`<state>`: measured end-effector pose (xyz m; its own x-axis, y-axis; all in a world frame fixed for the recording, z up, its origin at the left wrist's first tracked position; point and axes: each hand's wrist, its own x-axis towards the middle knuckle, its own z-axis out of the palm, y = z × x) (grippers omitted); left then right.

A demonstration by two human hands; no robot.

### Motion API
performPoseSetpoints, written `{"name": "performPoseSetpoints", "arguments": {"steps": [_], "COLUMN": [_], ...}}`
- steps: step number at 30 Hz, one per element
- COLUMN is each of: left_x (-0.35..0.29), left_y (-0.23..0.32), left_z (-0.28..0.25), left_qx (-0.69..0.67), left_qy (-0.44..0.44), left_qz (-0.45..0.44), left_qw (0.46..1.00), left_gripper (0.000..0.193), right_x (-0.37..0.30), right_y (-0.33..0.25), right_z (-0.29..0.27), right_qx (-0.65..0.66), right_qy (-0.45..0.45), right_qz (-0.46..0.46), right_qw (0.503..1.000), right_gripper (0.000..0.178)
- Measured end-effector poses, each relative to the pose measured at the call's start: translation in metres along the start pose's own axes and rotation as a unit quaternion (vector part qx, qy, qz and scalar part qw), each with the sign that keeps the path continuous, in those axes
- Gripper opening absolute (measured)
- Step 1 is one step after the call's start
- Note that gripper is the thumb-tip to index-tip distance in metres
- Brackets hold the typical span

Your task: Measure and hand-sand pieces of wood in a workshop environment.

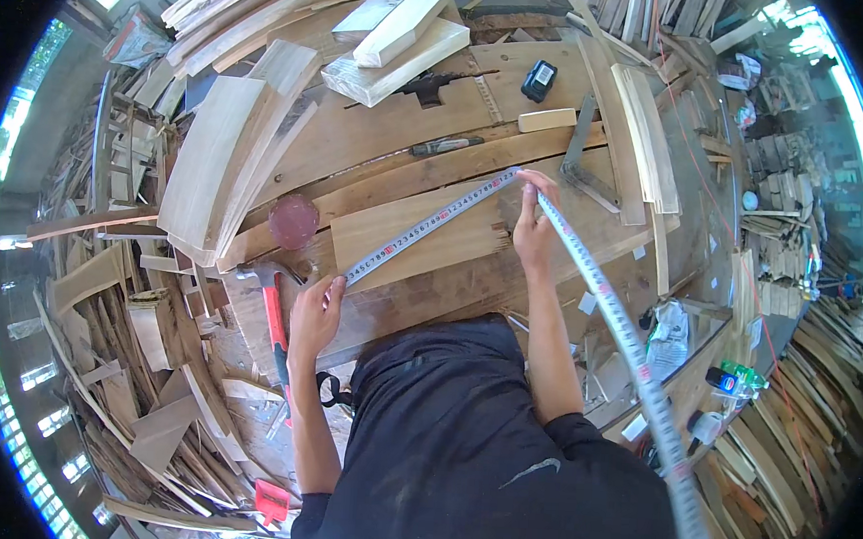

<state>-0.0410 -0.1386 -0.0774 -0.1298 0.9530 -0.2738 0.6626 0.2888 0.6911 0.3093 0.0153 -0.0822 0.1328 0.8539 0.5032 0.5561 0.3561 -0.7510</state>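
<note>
A white measuring tape blade (424, 228) is stretched slantwise over a flat wooden board (394, 238) on the workbench. Its near left end is pinched in my left hand (316, 312), at the board's left corner. My right hand (536, 216) grips the blade farther along, past the board's upper right part. From there the blade bends and runs down past my right arm to the lower right edge of the view. A hammer (275, 315) with a red handle lies just left of my left hand. The tape's case is not recognisable here.
On the workbench (390, 321) lie a round reddish disc (293, 221), a utility knife (446, 145), a metal square (578, 145), a small black device (539, 81) and wrapped wooden blocks (394, 63). Stacked planks (213, 160) stand at the left. Scrap wood (162, 382) covers the floor.
</note>
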Motion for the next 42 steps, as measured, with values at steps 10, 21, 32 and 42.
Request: {"name": "performPoseSetpoints", "arguments": {"steps": [10,21,32,42], "left_x": [0.024,0.066,0.079,0.076], "left_y": [0.014,0.028,0.021,0.027], "left_z": [-0.016,-0.020,-0.017,-0.021], "left_qx": [-0.091,-0.002,0.091,0.043], "left_qy": [0.037,0.115,0.103,0.188], "left_qz": [-0.024,0.014,-0.018,-0.018], "left_qw": [0.995,0.993,0.990,0.981], "left_gripper": [0.044,0.039,0.040,0.030], "right_x": [-0.008,-0.046,-0.055,-0.052], "right_y": [-0.012,-0.006,-0.001,-0.002], "right_z": [-0.048,-0.085,-0.076,-0.080], "right_qx": [0.084,0.125,0.124,0.108], "right_qy": [-0.073,-0.060,-0.045,-0.040], "right_qz": [0.129,0.125,0.118,0.137], "right_qw": [0.985,0.982,0.984,0.984], "right_gripper": [0.015,0.018,0.019,0.017]}}
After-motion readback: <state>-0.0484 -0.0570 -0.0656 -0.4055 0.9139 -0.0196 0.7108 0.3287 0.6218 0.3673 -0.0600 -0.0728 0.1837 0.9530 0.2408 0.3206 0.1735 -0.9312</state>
